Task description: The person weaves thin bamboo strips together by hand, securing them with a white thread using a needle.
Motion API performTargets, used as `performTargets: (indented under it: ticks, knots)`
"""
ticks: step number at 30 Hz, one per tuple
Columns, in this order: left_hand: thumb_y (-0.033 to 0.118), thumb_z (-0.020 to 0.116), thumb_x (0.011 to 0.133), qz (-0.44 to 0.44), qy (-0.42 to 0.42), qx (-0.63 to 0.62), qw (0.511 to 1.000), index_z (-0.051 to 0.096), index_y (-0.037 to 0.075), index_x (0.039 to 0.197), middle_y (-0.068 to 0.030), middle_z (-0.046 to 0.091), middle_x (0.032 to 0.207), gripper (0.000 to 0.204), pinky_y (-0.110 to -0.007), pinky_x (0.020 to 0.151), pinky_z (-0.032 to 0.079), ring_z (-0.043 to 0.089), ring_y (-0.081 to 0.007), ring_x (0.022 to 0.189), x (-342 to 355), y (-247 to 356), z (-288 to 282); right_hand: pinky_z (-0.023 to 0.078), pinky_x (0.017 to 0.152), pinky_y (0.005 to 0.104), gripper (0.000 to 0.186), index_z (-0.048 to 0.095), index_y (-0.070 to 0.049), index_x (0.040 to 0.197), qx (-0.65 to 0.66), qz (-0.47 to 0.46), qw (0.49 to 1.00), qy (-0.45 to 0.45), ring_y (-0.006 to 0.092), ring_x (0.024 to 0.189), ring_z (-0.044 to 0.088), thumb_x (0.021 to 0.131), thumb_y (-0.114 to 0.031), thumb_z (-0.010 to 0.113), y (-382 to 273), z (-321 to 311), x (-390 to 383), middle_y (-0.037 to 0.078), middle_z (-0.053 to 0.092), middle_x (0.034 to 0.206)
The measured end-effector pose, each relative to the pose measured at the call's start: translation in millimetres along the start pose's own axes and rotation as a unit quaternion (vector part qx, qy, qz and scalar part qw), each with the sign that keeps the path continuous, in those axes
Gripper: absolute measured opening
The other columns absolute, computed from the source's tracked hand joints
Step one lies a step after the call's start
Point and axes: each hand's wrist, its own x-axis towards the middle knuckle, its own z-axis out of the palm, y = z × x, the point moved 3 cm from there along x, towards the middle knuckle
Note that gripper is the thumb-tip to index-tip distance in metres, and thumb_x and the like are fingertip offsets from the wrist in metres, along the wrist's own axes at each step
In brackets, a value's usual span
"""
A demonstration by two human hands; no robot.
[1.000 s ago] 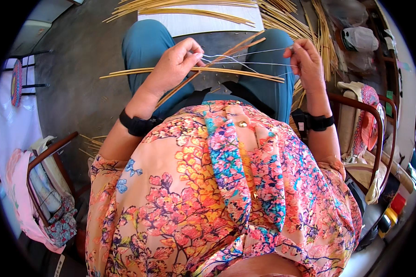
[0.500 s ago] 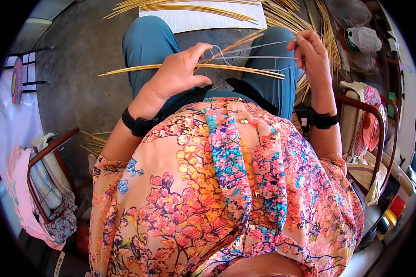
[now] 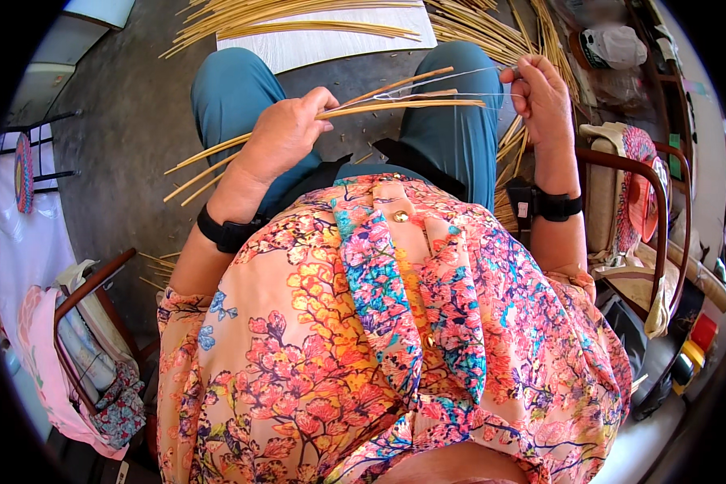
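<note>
Several thin tan plant stalks (image 3: 411, 104) lie across my lap, gripped by my left hand (image 3: 286, 133) with its fingers closed around them. Their ends stick out on both sides of that hand, and the right-hand ends fan apart a little. A fine white string (image 3: 472, 73) runs from the stalks near my left fingers toward my right hand (image 3: 542, 93). That hand, raised over my right knee, pinches the string between thumb and fingers and holds it fairly taut. Just how the string passes round the stalks is hidden by the left fingers.
In front of my knees, a pale board (image 3: 323, 44) bears more stalks. Another pile of stalks (image 3: 492, 36) lies to its right on the grey floor. Wooden-armed chairs hold cloth at my left (image 3: 97, 282) and a woven bag (image 3: 637, 189) at my right.
My left hand has closed around the stalks, which were crossed and now lie closer together. The loose string loop by that hand has been drawn in. My right hand keeps its pinch.
</note>
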Motion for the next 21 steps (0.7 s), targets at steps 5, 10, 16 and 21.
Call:
performTargets:
  ticks: [5, 10, 16, 21]
  knots:
    - [0.003, 0.056, 0.078, 0.003, -0.076, -0.053, 0.996, 0.051, 0.001, 0.092, -0.0119, 0.061, 0.077, 0.015, -0.031, 0.067, 0.046, 0.062, -0.0238, 0.075, 0.3, 6.2, -8.0, 0.028, 0.037, 0.0151, 0.010, 0.054, -0.006, 0.088, -0.035, -0.044, 0.998, -0.017, 0.0034, 0.044, 0.041, 0.089, -0.016, 0.052, -22.1, -14.2, 4.2, 0.008, 0.062, 0.073]
    - [0.005, 0.059, 0.078, -0.014, -0.130, -0.146, 0.981, 0.053, 0.001, 0.088, -0.0015, 0.057, 0.070, 0.012, -0.024, 0.057, 0.043, 0.054, -0.0093, 0.063, 0.9, 1.8, -7.3, 0.028, 0.040, 0.0152, 0.010, 0.055, -0.005, 0.090, -0.046, -0.082, 0.995, -0.023, 0.0028, 0.044, 0.038, 0.089, -0.015, 0.051, -42.0, -28.0, 3.9, 0.007, 0.062, 0.073]
    - [0.006, 0.062, 0.075, -0.070, -0.231, -0.203, 0.949, 0.055, 0.003, 0.081, 0.0010, 0.055, 0.065, 0.009, -0.020, 0.047, 0.038, 0.048, -0.0047, 0.053, 4.0, 14.1, -7.5, 0.026, 0.039, 0.0121, 0.013, 0.054, -0.005, 0.095, -0.077, -0.137, 0.986, -0.051, 0.0003, 0.043, 0.036, 0.093, -0.015, 0.046, -76.3, -30.2, 5.0, 0.005, 0.061, 0.075]
    - [0.008, 0.063, 0.074, -0.020, -0.288, -0.147, 0.946, 0.055, 0.002, 0.079, -0.0008, 0.055, 0.063, 0.012, -0.023, 0.046, 0.040, 0.050, -0.0072, 0.053, 15.7, 14.9, 13.2, 0.029, 0.038, 0.0141, 0.009, 0.051, -0.005, 0.092, -0.135, -0.091, 0.982, -0.101, 0.0025, 0.043, 0.040, 0.091, -0.013, 0.046, -95.5, 11.0, 4.0, 0.006, 0.061, 0.074]
